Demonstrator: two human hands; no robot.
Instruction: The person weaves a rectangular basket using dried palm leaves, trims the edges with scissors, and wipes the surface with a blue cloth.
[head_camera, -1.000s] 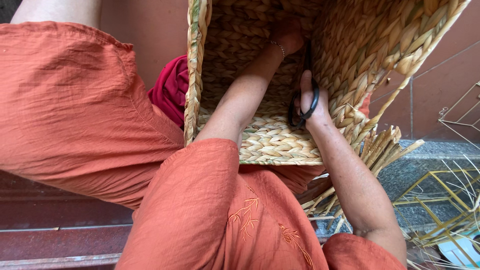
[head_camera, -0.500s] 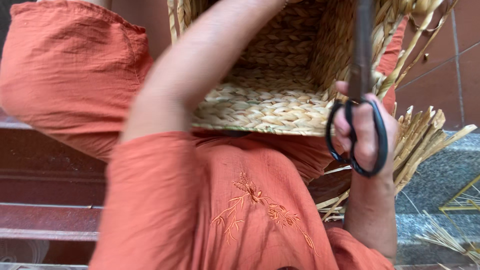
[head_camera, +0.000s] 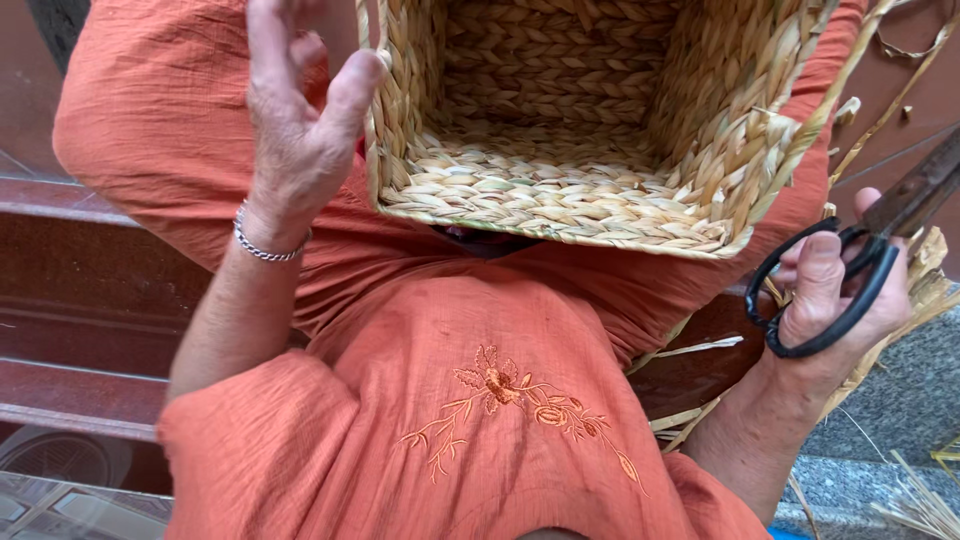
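The right hand (head_camera: 835, 300) is closed around one pair of black-handled scissors (head_camera: 850, 265), thumb through one loop and the other fingers wrapped about the second; the dark blades run up and to the right, out of the picture, so their tips cannot be seen. That grip sits low and to the right of the basket (head_camera: 590, 215), just beside its right-hand corner but apart from it.

The left hand (head_camera: 295, 130) holds nothing: its fingers are spread and half-curled in the air, thumb nearly at the basket's left rim (whether it touches the weave is hard to tell). A thin silver bracelet (head_camera: 262, 245) circles that wrist.

So the basket lies between the two hands, resting on the person's lap over the orange garment (head_camera: 480, 400), its mouth turned towards the camera and its depth running away from it. The left hand is the nearer to its rim; the scissors would have to travel left and upward to reach the weave.

Counted: one basket, one pair of scissors, one bracelet. Loose dried reed strips (head_camera: 920, 290) fan out behind the right hand, too many to number.
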